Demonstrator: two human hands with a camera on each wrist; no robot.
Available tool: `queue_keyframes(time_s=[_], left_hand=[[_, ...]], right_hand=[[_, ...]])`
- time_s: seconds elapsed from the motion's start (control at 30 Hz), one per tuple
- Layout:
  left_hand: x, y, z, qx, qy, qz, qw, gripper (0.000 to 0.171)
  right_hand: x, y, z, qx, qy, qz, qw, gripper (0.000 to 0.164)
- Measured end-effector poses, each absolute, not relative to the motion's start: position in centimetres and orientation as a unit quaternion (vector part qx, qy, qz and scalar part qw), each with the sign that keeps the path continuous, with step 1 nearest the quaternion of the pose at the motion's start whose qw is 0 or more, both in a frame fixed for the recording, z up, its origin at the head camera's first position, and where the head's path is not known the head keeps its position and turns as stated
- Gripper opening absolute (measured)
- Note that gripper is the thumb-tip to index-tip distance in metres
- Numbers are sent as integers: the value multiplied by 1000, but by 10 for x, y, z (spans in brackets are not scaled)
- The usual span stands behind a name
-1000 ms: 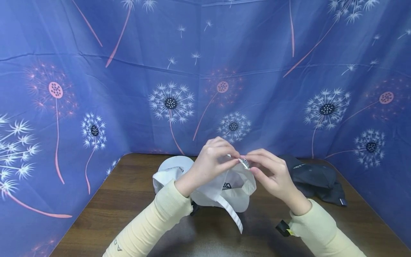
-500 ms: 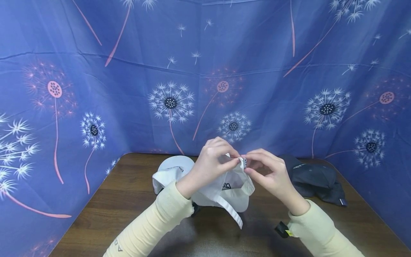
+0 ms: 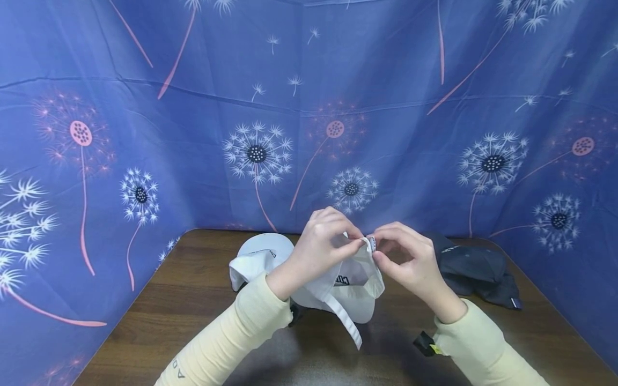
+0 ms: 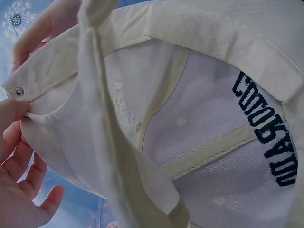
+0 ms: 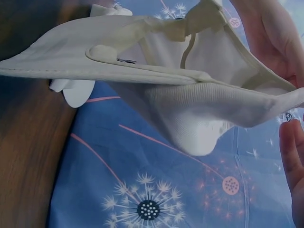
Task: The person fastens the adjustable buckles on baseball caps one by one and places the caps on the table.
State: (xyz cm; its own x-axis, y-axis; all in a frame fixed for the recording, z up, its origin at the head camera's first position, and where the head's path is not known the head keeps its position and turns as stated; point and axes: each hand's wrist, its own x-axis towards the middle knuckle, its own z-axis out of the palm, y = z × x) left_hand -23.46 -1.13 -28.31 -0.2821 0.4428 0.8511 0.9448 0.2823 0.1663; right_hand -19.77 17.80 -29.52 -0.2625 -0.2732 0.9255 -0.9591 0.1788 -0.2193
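Observation:
A white baseball cap (image 3: pixel 357 303) hangs between my hands above the table, its inside facing up. With thumb and index finger, my left hand (image 3: pixel 322 244) pinches the rear band. My right hand (image 3: pixel 410 257) pinches the same band at a small silvery clasp (image 3: pixel 373 244). A loose strap (image 3: pixel 345 321) dangles from the cap. In the left wrist view a metal eyelet (image 4: pixel 19 91) shows in the band, and dark lettering (image 4: pixel 268 133) shows reversed inside the crown. The right wrist view shows the brim (image 5: pixel 52 61) from the side.
Another white cap (image 3: pixel 260 249) lies on the wooden table (image 3: pixel 169 321) behind my left forearm. Dark caps (image 3: pixel 473 265) lie at the right rear. A blue dandelion-print cloth (image 3: pixel 299 134) walls the back and sides. A black device (image 3: pixel 425 343) sits by my right cuff.
The silvery clasp has turned from slanted to nearly upright, and my right thumb has shifted slightly left onto it. My left hand keeps its grip, moving only slightly.

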Motion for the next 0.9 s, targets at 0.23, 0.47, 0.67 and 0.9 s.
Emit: queue_keyframes(time_s=[0.23, 0.47, 0.67, 0.9], left_hand=[[-235, -14, -283, -489, -720, -354, 344, 5], [-234, -17, -283, -495, -726, -348, 328, 7], [-234, -19, -284, -497, -732, -344, 316, 10], [-228, -27, -287, -482, -746, -340, 308, 25]], right_hand=[[-209, 189, -309, 470, -648, 515, 307, 18], [-209, 189, -309, 466, -631, 565, 256, 18], [-209, 189, -310, 464, -631, 569, 252, 17], [-210, 191, -310, 456, -629, 574, 258, 16]])
